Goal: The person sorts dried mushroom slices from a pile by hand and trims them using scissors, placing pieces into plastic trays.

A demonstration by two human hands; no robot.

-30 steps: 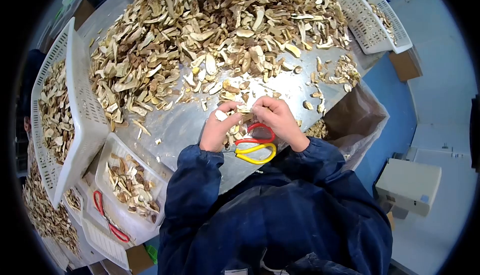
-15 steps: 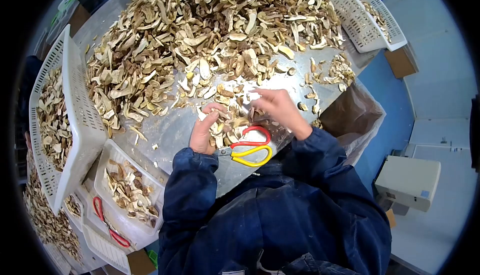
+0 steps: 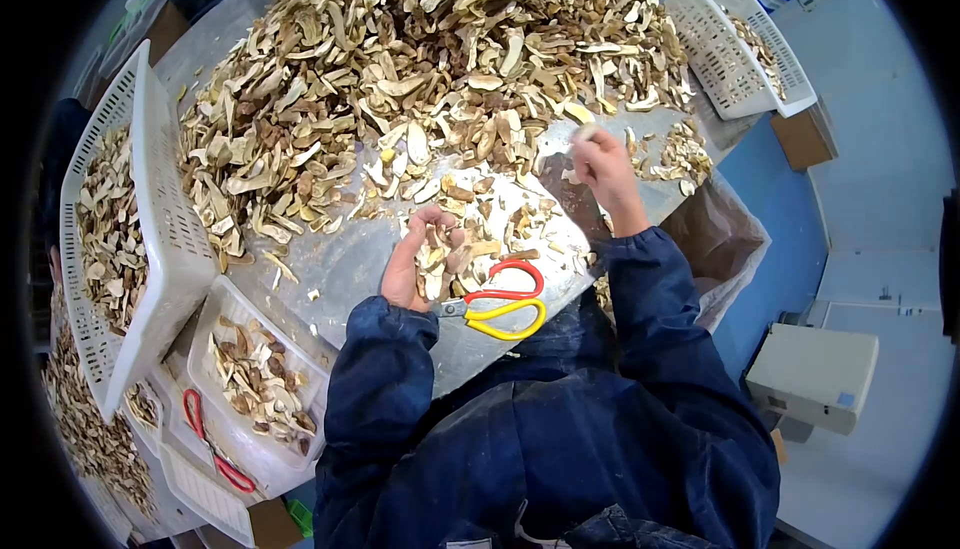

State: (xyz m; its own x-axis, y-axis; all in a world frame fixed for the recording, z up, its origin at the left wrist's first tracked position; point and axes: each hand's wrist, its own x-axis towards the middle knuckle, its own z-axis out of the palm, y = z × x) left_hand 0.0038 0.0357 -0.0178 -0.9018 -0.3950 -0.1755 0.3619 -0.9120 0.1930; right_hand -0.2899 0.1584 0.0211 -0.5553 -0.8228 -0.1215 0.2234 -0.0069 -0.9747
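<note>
The left hand is cupping mushroom slices, its fingers half-curled. Red-and-yellow scissors are lying just beside it on the metal surface. The right hand is bending its fingers nearly closed; whether they are gripping anything, I cannot tell.

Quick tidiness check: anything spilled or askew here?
Small pale scraps lie loose on the grey metal table, apart from the large brown heap of sliced mushrooms. The slotted white plastic basket at left looks tilted, though the lens may exaggerate.
</note>
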